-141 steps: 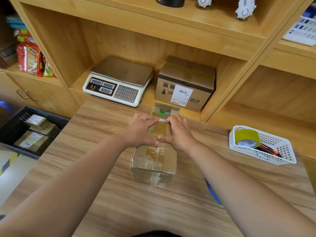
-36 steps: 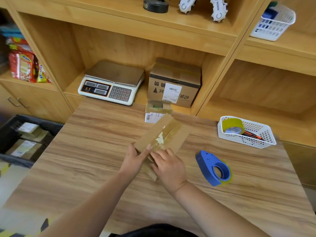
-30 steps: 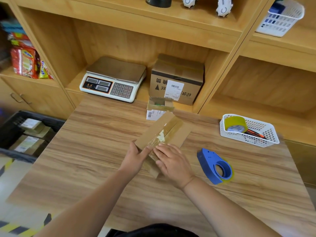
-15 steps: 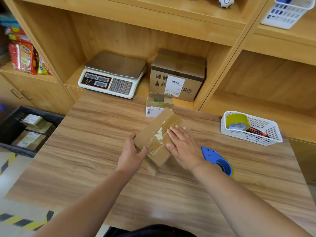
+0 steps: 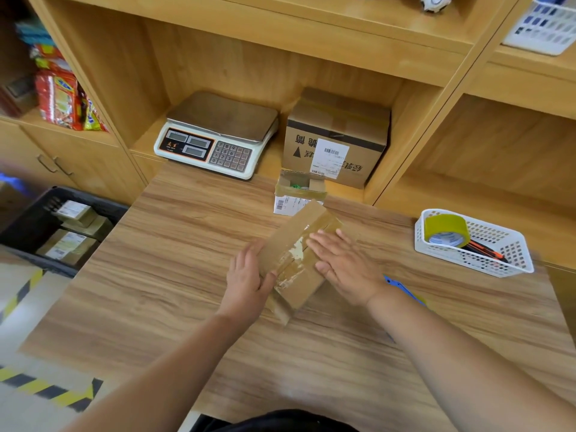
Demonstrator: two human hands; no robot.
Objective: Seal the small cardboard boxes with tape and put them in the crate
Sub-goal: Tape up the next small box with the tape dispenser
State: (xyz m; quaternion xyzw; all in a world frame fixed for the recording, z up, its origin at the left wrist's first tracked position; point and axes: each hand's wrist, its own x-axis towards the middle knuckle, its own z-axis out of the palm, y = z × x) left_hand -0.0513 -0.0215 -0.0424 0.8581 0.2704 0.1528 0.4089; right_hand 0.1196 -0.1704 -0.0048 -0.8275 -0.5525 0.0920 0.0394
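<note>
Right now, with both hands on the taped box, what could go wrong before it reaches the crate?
1. The tape on the small box looks wrinkled, with a whitish patch beside the flat right hand; it may lift unless pressed down.
2. The blue tape dispenser lies half hidden by the right forearm and could get knocked.
3. The crate sits off the left edge of the table, and only the left hand grips the box; it might slip.

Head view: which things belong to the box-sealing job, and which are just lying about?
Job: taped brown cardboard box, left hand gripping, right hand pressing; small open cardboard box behind it; blue tape dispenser; black plastic crate.
Lying about: white electronic scale; large labelled carton; white mesh basket with yellow tape roll; red snack packets.
</note>
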